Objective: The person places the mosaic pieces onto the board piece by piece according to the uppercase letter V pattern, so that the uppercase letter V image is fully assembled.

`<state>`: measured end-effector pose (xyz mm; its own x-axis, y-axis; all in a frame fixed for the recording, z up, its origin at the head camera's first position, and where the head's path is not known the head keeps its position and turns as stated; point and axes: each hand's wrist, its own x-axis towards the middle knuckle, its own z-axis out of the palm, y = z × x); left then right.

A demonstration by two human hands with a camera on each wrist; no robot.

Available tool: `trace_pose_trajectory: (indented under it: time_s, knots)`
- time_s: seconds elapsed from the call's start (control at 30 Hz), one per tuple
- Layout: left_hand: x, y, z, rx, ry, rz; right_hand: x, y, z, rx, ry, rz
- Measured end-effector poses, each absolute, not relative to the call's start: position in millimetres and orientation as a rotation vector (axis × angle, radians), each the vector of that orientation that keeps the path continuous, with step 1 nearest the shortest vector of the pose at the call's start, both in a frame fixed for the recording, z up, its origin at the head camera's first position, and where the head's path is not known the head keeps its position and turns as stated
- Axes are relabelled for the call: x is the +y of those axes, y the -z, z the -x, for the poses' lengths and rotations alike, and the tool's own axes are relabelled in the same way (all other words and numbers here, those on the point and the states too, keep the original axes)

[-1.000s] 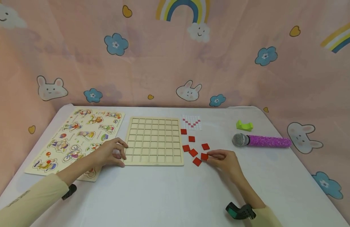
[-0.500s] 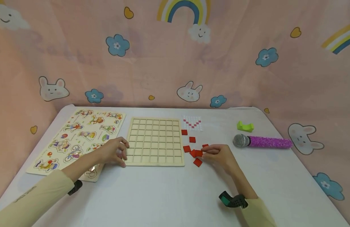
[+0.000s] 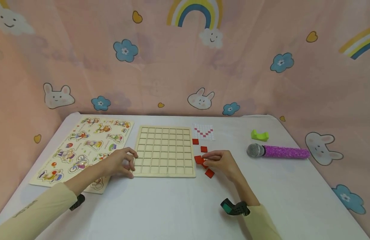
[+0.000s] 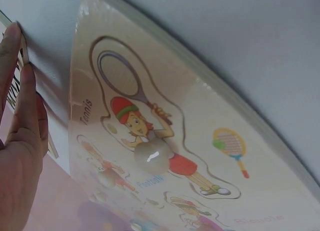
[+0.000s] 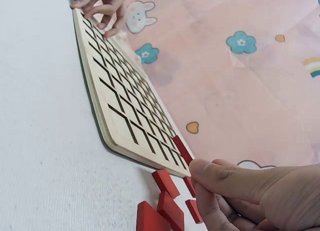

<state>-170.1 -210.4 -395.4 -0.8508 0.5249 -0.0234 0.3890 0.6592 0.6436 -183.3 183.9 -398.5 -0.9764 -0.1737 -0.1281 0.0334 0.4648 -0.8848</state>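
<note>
A wooden grid board (image 3: 164, 151) lies flat in the middle of the table, its square cells bare. My left hand (image 3: 120, 162) touches the board's left edge with its fingertips; in the left wrist view the fingers (image 4: 25, 101) look mostly straight. Over the loose pieces at the board's right side, my right hand (image 3: 223, 162) pinches a red square tile (image 5: 183, 150) between thumb and forefinger, near the board's edge. Other red tiles (image 3: 209, 173) lie below and around it, some partly hidden by the hand. A small pattern card (image 3: 204, 132) with a red V sits behind them.
A picture puzzle board (image 3: 82, 146) with knobbed figures lies at the left, under the left forearm. To the right are a purple microphone (image 3: 278, 151) and a lime-green block (image 3: 259, 135). A pink patterned cloth (image 3: 160, 73) hangs behind the table.
My right hand has moved left with the pinched red tile, from the right of the pile to near the board's right edge. The left hand stays at the board's left edge.
</note>
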Motion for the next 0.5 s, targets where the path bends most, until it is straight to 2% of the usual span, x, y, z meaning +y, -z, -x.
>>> trace_pose_trajectory:
  time_s: [0.5]
  knots:
    - [-210,396,171,2.669,-0.964,-0.745,156,400,187,2.522,1.532,0.089]
